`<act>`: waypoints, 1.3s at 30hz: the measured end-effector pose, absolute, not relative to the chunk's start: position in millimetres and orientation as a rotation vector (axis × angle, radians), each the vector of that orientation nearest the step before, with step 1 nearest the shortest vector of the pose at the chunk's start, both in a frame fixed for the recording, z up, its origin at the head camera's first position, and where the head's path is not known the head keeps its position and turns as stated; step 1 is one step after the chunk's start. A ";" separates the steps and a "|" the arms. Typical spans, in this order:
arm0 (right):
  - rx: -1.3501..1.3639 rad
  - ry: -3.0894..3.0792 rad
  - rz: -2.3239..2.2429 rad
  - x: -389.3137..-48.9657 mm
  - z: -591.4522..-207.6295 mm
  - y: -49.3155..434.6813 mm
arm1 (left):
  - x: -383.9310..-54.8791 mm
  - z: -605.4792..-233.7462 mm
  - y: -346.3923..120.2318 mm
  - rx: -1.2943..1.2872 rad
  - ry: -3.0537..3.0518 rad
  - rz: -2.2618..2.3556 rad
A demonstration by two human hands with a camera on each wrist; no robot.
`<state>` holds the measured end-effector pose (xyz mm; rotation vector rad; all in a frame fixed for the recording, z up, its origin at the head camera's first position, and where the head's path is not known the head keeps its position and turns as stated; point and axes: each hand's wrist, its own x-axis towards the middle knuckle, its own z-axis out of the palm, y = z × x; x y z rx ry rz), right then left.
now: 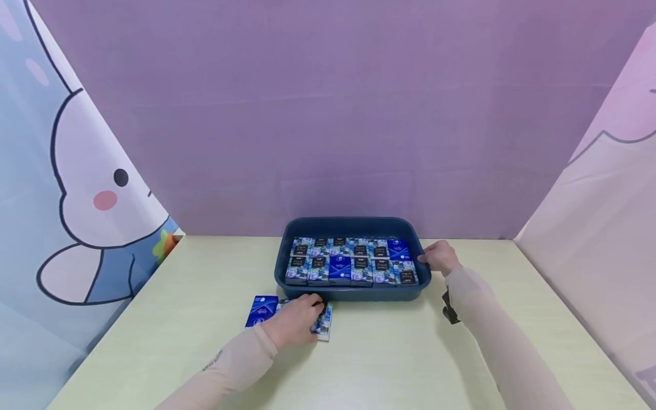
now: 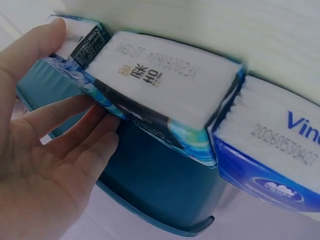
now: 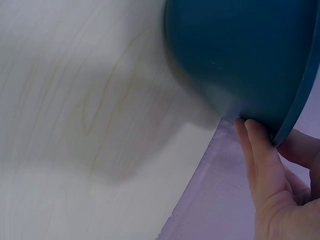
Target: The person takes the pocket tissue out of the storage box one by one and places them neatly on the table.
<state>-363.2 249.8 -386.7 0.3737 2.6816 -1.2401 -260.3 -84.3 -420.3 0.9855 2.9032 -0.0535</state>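
Where the right hand (image 1: 441, 257) pinches the tray-rim (image 1: 353, 294), tabletop (image 1: 499, 265) extends rightward.

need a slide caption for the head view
Right hand holds the blue tray; left hand grips a tissue pack in front.

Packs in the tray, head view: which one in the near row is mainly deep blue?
The blue pack, third from left in the near row; its five row-mates have floral prints with dark labels.
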 end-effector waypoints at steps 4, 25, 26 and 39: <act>0.359 2.693 -1.232 -362.2 -385.9 249.9 | -261.6 -421.0 -85.1 0.983 2.911 -0.025; 0.357 2.680 -1.201 -364.4 -385.8 249.4 | -256.8 -420.1 -86.7 0.903 2.918 -0.006; 0.358 2.678 -1.199 -364.5 -385.7 249.7 | -256.5 -420.0 -86.8 0.895 2.917 -0.003; 0.372 2.663 -1.206 -363.4 -385.4 249.8 | -253.3 -419.4 -93.5 0.829 2.932 -0.005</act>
